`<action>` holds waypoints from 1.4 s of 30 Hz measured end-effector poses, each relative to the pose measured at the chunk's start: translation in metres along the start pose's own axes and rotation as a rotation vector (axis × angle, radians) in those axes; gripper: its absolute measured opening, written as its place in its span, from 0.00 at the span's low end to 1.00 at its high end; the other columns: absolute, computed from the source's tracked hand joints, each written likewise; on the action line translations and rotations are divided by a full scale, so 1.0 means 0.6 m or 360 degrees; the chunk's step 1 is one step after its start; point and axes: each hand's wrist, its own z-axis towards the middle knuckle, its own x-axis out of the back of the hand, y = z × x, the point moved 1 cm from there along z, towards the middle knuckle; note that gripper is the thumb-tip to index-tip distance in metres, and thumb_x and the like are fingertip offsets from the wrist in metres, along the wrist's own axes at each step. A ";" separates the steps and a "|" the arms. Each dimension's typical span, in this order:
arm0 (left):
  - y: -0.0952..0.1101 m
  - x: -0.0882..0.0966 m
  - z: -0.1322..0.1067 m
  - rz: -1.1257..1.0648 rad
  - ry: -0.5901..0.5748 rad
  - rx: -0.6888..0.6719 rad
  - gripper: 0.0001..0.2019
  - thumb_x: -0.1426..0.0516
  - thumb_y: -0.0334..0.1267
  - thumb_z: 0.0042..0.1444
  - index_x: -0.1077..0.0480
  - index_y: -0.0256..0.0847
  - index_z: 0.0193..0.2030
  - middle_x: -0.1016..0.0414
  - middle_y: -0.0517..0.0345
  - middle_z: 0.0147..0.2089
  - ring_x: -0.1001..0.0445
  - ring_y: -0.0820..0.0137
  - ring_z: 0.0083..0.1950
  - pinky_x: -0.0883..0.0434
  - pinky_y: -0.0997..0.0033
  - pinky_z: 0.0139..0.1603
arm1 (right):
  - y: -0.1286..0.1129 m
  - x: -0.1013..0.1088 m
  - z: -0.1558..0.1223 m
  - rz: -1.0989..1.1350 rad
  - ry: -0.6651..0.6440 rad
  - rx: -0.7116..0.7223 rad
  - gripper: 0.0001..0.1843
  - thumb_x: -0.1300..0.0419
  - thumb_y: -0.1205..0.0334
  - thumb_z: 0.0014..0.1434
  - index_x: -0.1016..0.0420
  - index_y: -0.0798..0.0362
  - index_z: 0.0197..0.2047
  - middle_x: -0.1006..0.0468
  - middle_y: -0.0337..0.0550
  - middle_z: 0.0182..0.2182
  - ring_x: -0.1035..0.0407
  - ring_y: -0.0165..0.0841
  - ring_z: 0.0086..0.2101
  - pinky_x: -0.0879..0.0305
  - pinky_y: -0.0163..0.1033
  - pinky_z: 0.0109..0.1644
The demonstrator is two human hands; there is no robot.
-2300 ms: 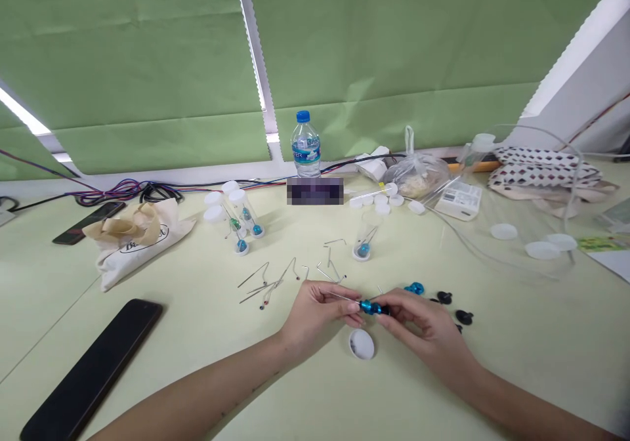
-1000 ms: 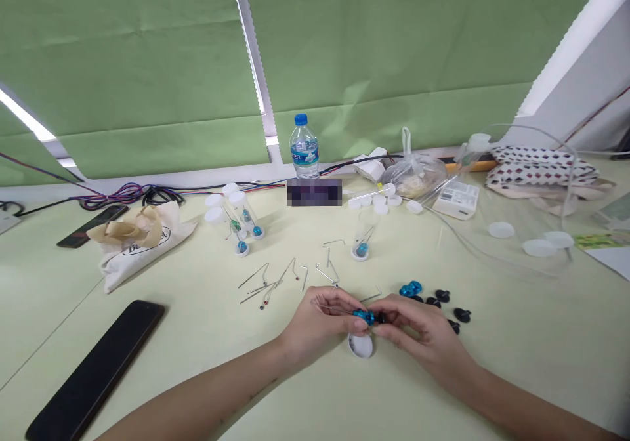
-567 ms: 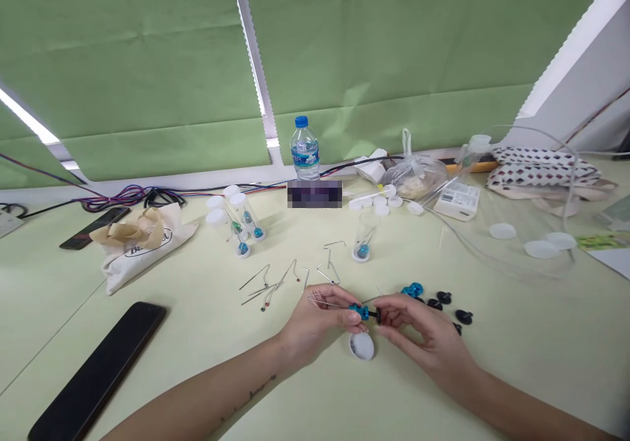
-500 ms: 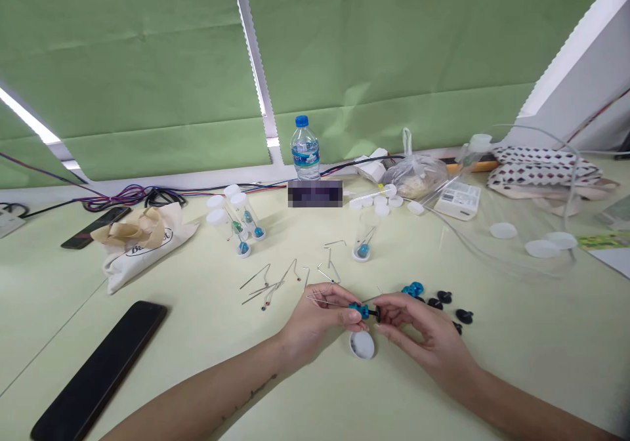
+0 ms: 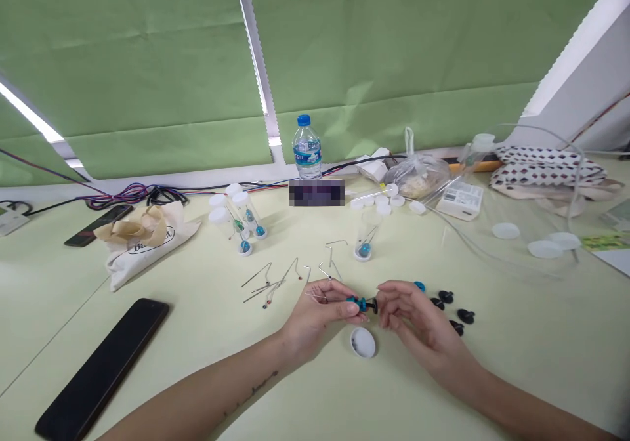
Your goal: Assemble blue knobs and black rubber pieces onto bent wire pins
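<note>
Between the thumb and fingers of my left hand [image 5: 322,313] is a small blue part [image 5: 357,304], with a black disc-headed piece [image 5: 373,306] sticking out of its right end. Thin metal wire shows by the same fingers. Just right of the black piece, my right hand [image 5: 418,319] has its fingers curled and apart, and nothing shows in them. Below the hands lies a white cap [image 5: 363,342] with tiny dark bits inside. Beyond my right hand are loose black disc-headed pieces [image 5: 465,316] and a blue part [image 5: 419,287], partly hidden.
Bent metal wires and hex keys [image 5: 268,287] lie left of my hands. Clear tubes [image 5: 253,216] with white caps stand behind, and another tube [image 5: 365,241] holds a blue item. A phone [image 5: 105,365], cloth bag [image 5: 147,244] and water bottle [image 5: 308,149] are around.
My right hand has let go of the black piece and drawn slightly right, its fingers loosening. My left hand still holds the blue part. The view has shifted slightly.
</note>
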 end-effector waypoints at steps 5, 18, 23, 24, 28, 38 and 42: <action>0.002 0.000 0.000 -0.0015 0.0019 0.0006 0.13 0.29 0.35 0.42 0.26 0.33 0.33 0.21 0.54 0.29 0.21 0.68 0.32 0.27 0.69 0.40 | -0.002 0.008 -0.001 -0.0097 -0.0025 -0.0102 0.10 0.55 0.69 0.64 0.36 0.49 0.36 0.37 0.36 0.26 0.41 0.31 0.27 0.43 0.37 0.30; 0.006 -0.003 -0.001 0.0007 0.0002 0.0007 0.13 0.29 0.35 0.42 0.26 0.33 0.32 0.20 0.53 0.30 0.21 0.69 0.31 0.27 0.69 0.39 | -0.009 0.003 0.002 0.0042 0.0002 -0.0245 0.11 0.43 0.53 0.63 0.35 0.46 0.46 0.32 0.36 0.29 0.36 0.30 0.28 0.37 0.36 0.31; 0.004 -0.002 -0.001 0.0020 -0.0040 -0.0006 0.12 0.30 0.34 0.42 0.25 0.33 0.32 0.20 0.54 0.30 0.21 0.70 0.32 0.27 0.69 0.41 | -0.012 -0.001 0.007 -0.0083 0.0017 -0.0182 0.15 0.39 0.54 0.59 0.32 0.46 0.48 0.28 0.38 0.32 0.33 0.29 0.26 0.34 0.37 0.30; 0.003 -0.002 -0.001 0.0024 -0.0055 -0.0010 0.12 0.29 0.33 0.42 0.25 0.33 0.32 0.20 0.54 0.30 0.21 0.70 0.31 0.27 0.69 0.40 | -0.012 -0.001 0.007 -0.0113 0.0010 -0.0170 0.13 0.40 0.54 0.60 0.31 0.46 0.47 0.28 0.38 0.31 0.33 0.30 0.26 0.33 0.37 0.30; -0.001 -0.006 -0.001 0.0021 -0.0102 0.0009 0.12 0.29 0.32 0.40 0.25 0.33 0.30 0.21 0.54 0.28 0.22 0.70 0.30 0.27 0.69 0.38 | -0.013 -0.001 0.006 -0.0139 0.0000 -0.0144 0.09 0.41 0.54 0.61 0.28 0.48 0.43 0.28 0.38 0.28 0.32 0.31 0.26 0.32 0.38 0.31; -0.002 -0.007 -0.001 0.0079 -0.0140 0.0003 0.14 0.29 0.30 0.37 0.24 0.32 0.32 0.20 0.52 0.30 0.21 0.68 0.31 0.27 0.68 0.38 | -0.007 0.002 0.002 -0.0148 0.0030 -0.0042 0.07 0.41 0.57 0.62 0.26 0.47 0.42 0.28 0.38 0.28 0.32 0.30 0.27 0.32 0.37 0.31; -0.003 -0.006 -0.001 0.0072 -0.0158 0.0005 0.14 0.28 0.30 0.37 0.25 0.32 0.32 0.20 0.53 0.30 0.21 0.68 0.32 0.27 0.68 0.38 | -0.006 0.002 0.003 -0.0121 0.0032 -0.0034 0.06 0.41 0.58 0.62 0.27 0.47 0.42 0.28 0.38 0.28 0.32 0.30 0.27 0.32 0.36 0.31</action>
